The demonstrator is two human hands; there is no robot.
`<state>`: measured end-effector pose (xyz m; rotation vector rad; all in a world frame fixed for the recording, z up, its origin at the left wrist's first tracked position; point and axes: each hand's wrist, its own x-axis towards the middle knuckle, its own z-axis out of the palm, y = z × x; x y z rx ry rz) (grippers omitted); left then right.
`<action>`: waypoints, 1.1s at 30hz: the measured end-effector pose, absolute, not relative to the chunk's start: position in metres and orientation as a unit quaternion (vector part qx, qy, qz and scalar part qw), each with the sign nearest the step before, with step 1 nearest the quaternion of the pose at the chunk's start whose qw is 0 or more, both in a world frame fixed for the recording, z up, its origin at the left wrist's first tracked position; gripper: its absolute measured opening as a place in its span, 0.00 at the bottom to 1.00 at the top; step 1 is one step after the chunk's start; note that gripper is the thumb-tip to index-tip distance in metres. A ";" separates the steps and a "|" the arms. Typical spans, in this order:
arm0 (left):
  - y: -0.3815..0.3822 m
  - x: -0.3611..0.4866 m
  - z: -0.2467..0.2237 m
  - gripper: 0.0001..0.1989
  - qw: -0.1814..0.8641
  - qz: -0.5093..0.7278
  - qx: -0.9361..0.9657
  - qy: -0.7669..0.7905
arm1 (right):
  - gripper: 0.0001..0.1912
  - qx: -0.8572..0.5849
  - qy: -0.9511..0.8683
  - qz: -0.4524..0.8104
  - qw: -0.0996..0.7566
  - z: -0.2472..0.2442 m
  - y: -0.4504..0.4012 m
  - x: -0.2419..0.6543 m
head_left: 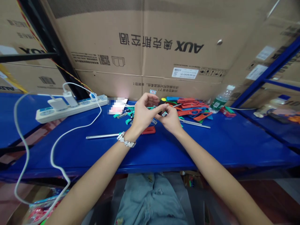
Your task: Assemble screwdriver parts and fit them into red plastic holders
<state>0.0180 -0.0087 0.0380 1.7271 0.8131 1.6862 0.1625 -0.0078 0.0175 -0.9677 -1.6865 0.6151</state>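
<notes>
My left hand [145,110], with a bracelet [126,140] at the wrist, is over the middle of the blue table, its fingers curled and its thumb reaching to my right hand [170,119]. Right fingers and thumb are pinched together there. Whatever small thing lies between the fingertips is mostly hidden. Just behind the thumb shows a black handle with a yellow end [163,100], like a screwdriver's; I cannot tell if it is held. Beneath my left wrist lie a red plastic piece [149,130] and a metal rod [103,136].
Red, blue and green plastic parts [193,107] are heaped behind my hands, with metal rods [195,123] in front. A bottle [221,100] and a small red box [227,112] stand right. A power strip [70,109] with a white cable is left. Cardboard [152,40] rises behind the blue table [159,153].
</notes>
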 end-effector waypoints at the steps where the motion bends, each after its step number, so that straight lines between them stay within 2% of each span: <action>1: -0.009 0.022 0.036 0.18 0.283 0.642 0.640 0.313 | 0.20 -0.421 -0.692 0.234 0.537 0.015 -0.009 0.159; 7: -0.009 0.020 0.037 0.13 0.293 0.609 0.673 0.300 | 0.15 -0.467 -0.676 0.193 0.536 0.013 -0.012 0.158; 10: -0.008 0.007 0.043 0.11 0.317 0.553 0.719 0.278 | 0.16 -0.392 -0.716 0.300 0.494 0.021 -0.010 0.170; 13: -0.007 -0.005 0.047 0.11 0.343 0.517 0.737 0.267 | 0.18 -0.305 -0.746 0.429 0.408 0.030 -0.008 0.185; 16: -0.005 -0.010 0.049 0.13 0.381 0.495 0.741 0.246 | 0.17 -0.301 -0.744 0.456 0.385 0.034 -0.007 0.190; 19: -0.004 -0.006 0.048 0.16 0.394 0.518 0.722 0.235 | 0.18 -0.357 -0.726 0.412 0.419 0.031 -0.007 0.184; 23: -0.006 0.011 0.044 0.18 0.335 0.601 0.670 0.278 | 0.23 -0.424 -0.694 0.280 0.510 0.020 -0.010 0.163; 26: -0.009 0.019 0.042 0.15 0.293 0.622 0.663 0.296 | 0.22 -0.450 -0.680 0.209 0.539 0.014 -0.013 0.153; 28: -0.010 0.016 0.044 0.12 0.305 0.604 0.679 0.285 | 0.18 -0.455 -0.683 0.199 0.535 0.013 -0.014 0.154; 30: -0.010 0.008 0.047 0.11 0.345 0.555 0.710 0.263 | 0.16 -0.416 -0.707 0.256 0.511 0.016 -0.013 0.161; 33: -0.009 -0.006 0.052 0.12 0.389 0.485 0.748 0.232 | 0.19 -0.313 -0.740 0.398 0.444 0.024 -0.010 0.177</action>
